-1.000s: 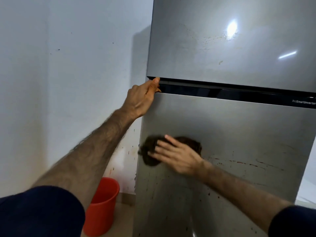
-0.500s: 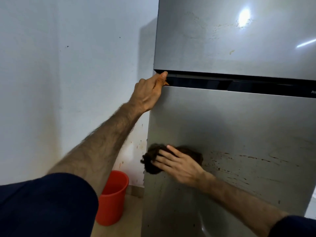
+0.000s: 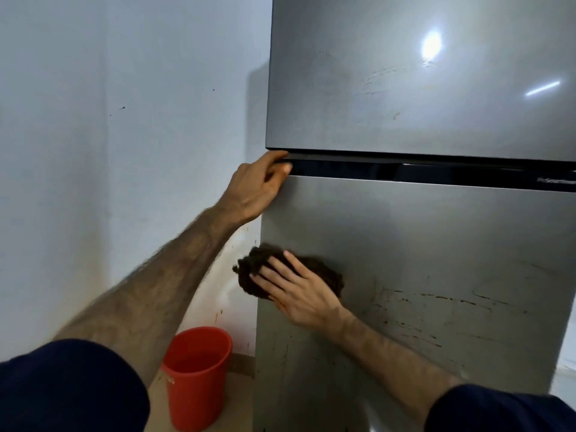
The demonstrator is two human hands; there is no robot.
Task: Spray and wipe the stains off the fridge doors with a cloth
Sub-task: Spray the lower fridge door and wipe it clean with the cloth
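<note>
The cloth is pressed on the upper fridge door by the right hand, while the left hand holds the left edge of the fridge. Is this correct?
Not quite. The head view shows the right hand pressing the cloth on the lower fridge door, not the upper one. The left hand does hold the fridge's left edge.

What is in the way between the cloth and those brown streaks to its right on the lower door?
Nothing visible. The right hand presses the cloth flat on the lower door, and bare metal runs from it to the brown streaks. The left hand grips the door's top corner, well above that path.
</note>
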